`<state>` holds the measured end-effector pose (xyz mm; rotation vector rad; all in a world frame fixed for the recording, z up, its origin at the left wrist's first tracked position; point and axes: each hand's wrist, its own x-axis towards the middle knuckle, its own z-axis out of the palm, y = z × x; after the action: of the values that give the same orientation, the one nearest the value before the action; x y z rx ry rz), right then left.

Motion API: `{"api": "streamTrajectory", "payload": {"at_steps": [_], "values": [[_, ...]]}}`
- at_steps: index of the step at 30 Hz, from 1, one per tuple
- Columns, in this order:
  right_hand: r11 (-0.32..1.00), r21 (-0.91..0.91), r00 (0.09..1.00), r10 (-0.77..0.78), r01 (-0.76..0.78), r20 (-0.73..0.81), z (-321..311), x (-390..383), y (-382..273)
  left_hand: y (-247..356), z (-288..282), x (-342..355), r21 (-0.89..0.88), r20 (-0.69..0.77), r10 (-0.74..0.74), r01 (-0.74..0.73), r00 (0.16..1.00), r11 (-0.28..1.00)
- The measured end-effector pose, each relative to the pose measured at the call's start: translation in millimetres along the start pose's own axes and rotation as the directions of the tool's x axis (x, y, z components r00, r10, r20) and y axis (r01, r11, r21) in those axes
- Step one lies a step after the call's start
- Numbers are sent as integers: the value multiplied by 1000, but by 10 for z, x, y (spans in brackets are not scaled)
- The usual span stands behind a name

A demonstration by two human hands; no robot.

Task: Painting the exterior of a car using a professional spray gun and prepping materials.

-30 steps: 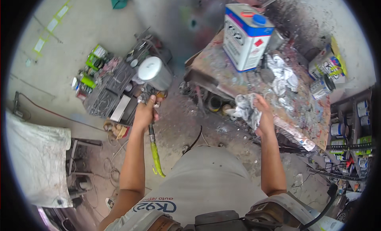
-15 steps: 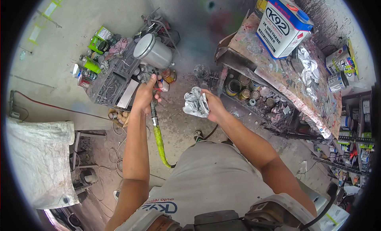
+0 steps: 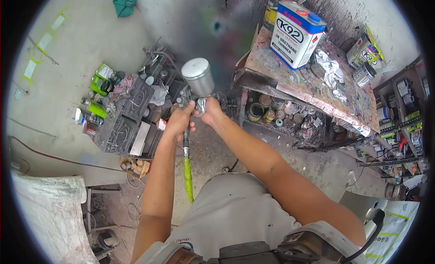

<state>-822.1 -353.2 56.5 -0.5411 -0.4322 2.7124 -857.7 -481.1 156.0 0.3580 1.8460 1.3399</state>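
Note:
My left hand [image 3: 180, 120] is closed round the handle of a spray gun, whose silver lidded paint cup [image 3: 198, 77] stands upright above my hands. From the handle's lower end hangs an air hose [image 3: 188, 175] wrapped in yellow-green. Beside it, my right hand [image 3: 212, 110] is closed on a crumpled whitish rag [image 3: 200, 107], pressed against the gun just under the cup. The gun's body is mostly hidden by the cup and my fingers.
At left stands a dark rack [image 3: 122, 114] with cans, bottles and a pinkish rag. A paint-stained bench [image 3: 272, 60] at right bears a large thinner can [image 3: 297, 35] and crumpled white cloth [image 3: 330, 69]. Open tins [image 3: 256, 111] sit on its lower shelf. More shelves [image 3: 398, 123] line the far right.
My right hand has moved left with the rag, from apart to against the spray gun. The gun has shifted right and its cup stands more upright. The view has turned slightly.

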Motion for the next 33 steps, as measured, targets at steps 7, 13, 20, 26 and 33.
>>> {"api": "streamTrajectory", "payload": {"at_steps": [7,13,20,26,33], "values": [[987,-84,985,-144,137,-94,-93,-35,-6,-29,75,38,74,85,-45,39,995,996],[980,-92,971,-186,174,-149,-110,-74,13,-71,71,42,91,72,-26,19,997,996],[847,-350,874,-467,399,-135,-125,-716,-766,-113,79,-220,162,-3,84,-83,996,983],[-666,-595,407,-441,449,800,696,-1352,-1168,-311,364,-183,658,-51,624,-444,780,608],[-362,-916,672,-637,174,379,486,-1134,-1672,-232,892,-450,685,-5,657,-476,754,552]]}}
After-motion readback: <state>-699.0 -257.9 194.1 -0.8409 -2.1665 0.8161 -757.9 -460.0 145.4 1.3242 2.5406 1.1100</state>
